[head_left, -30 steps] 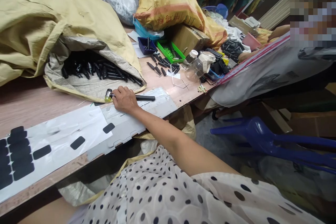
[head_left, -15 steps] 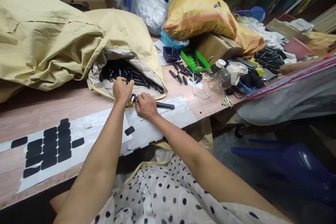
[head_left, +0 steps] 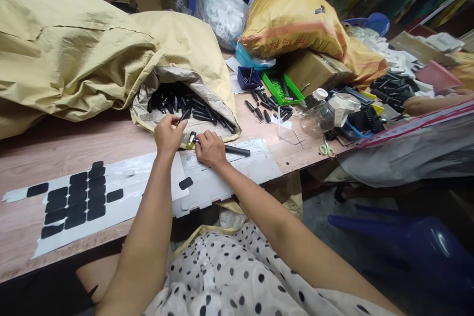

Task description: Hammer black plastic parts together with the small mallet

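Black part: held, in the head view, in a pinch of the left hand, at the fingertips, by the mouth of the sack. Had the right hand clamped on the hammer, near its head, over the board. Saw plenty of similar pieces inside the sack, others loose beside the tray. Saw pads in rows on the sheet, one astride its right end. Could not tell finished from unfinished among them.
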Demonstrator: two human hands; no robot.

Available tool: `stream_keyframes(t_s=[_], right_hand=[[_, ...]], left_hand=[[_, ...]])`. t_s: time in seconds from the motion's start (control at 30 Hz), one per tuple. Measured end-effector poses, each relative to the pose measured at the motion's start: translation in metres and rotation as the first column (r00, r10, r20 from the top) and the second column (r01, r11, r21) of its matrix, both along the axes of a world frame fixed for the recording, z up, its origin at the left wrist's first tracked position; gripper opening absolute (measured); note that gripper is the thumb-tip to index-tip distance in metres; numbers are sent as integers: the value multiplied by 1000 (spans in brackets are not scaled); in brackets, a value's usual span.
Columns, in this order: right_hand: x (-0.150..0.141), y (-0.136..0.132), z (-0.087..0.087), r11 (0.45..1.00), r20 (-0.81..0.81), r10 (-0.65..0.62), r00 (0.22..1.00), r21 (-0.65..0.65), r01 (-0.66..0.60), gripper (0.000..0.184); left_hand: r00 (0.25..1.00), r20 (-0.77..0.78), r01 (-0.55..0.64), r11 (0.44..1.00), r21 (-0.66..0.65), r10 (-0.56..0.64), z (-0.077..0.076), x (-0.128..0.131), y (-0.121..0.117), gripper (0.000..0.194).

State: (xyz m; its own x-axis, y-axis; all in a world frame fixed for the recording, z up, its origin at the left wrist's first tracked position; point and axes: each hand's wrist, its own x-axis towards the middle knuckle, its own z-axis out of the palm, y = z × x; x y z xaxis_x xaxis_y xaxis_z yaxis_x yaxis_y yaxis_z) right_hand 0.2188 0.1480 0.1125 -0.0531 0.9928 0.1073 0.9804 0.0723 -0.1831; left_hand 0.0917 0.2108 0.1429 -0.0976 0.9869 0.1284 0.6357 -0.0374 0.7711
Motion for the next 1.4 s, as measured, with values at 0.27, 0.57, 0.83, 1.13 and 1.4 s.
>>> stream_keyframes(t_s=[0.27, 0.57, 0.83, 1.13, 1.4], right_hand=[[1, -3, -4, 982, -47, -185, 982, 35, 187, 25], [18, -22, 19, 997, -110, -74, 991, -11, 73, 21], [-3, -98, 18, 993, -210, 118, 971, -5, -121, 34], [-28, -118, 19, 966, -188, 257, 948, 59, -251, 49], [-33, -122, 21, 967, -96, 253, 963, 50, -249, 49]], left_hand=[[995, -47, 85, 996, 23, -84, -37, -82, -153, 15], [970, -143, 201, 979, 19, -196, -52, -99, -148, 10], [980, -112, 162, 987, -13, -163, -54, -96, -145, 10], [992, -29, 123, 989, -80, -126, -53, -92, -142, 7], [991, -23, 128, 989, -78, -130, -49, -90, -144, 8]])
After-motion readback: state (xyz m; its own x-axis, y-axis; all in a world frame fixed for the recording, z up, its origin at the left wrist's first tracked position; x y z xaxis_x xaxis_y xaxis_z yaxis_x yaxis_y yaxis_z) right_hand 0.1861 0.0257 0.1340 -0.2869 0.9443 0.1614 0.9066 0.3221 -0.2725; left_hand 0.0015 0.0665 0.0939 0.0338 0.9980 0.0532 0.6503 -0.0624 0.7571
